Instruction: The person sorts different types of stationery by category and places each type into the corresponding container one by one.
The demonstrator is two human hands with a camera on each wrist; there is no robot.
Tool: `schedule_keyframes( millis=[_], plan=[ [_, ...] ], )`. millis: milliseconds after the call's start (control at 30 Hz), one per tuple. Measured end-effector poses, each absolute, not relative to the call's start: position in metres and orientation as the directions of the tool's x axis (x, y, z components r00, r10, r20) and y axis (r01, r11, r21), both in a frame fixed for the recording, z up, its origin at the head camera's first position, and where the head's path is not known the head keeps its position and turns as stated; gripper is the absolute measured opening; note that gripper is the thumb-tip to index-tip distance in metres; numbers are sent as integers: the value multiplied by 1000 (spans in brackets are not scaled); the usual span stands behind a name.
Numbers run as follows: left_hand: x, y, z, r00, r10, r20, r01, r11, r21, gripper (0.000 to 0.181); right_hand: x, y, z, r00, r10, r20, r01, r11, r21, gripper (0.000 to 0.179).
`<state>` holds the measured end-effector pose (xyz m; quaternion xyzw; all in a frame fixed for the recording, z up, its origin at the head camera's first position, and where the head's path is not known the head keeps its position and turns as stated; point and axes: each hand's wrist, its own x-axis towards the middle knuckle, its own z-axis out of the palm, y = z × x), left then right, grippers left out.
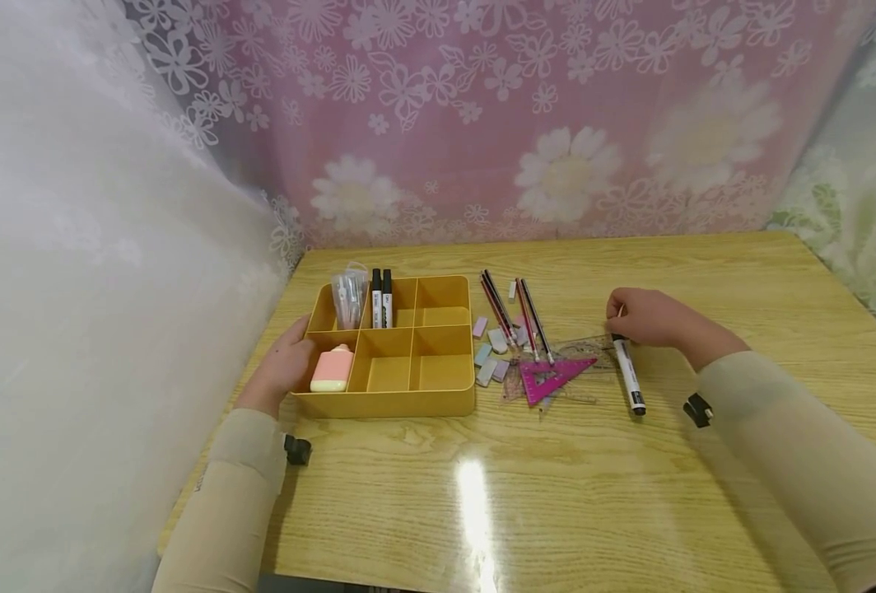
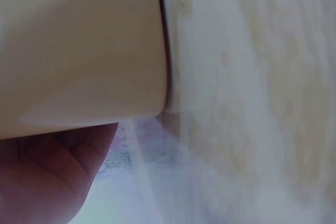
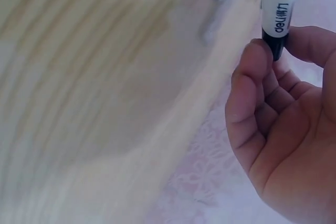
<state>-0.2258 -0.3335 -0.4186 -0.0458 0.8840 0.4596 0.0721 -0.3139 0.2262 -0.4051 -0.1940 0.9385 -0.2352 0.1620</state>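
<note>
My right hand [image 1: 641,317] pinches a whiteboard marker [image 1: 628,375] by one black end. The marker's white barrel slants down toward the front of the table. In the right wrist view the thumb and forefinger of the right hand [image 3: 283,124] meet at the dark tip of the marker [image 3: 275,11]. At the left, my left hand [image 1: 282,366] grips the left side of a yellow six-compartment organizer box [image 1: 386,405]. The left wrist view shows that hand [image 2: 52,171] partly hidden behind the box's smooth wall [image 2: 79,51].
The box holds a clear bag of pens [image 1: 350,301], two black-capped markers [image 1: 382,301] and a pink-and-cream bottle [image 1: 332,368]. To its right lie pencils [image 1: 497,305], several erasers [image 1: 482,354], a magenta set square [image 1: 552,380] and clear rulers [image 1: 586,350]. A floral curtain [image 1: 482,123] hangs behind the table.
</note>
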Motion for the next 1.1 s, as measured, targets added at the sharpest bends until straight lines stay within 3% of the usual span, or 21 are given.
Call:
schedule_keyframes(
  millis=[433, 1100],
  plan=[
    [-224, -334, -417, -982, -19, -186, -163, 569, 806, 59, -310, 178, -373, -893, -441, -88, -301, 732, -611, 28],
    [-225, -332, -416, -982, -36, -185, -171, 584, 794, 59, -309, 90, -331, -901, -395, 181, -385, 535, -752, 21]
  ],
)
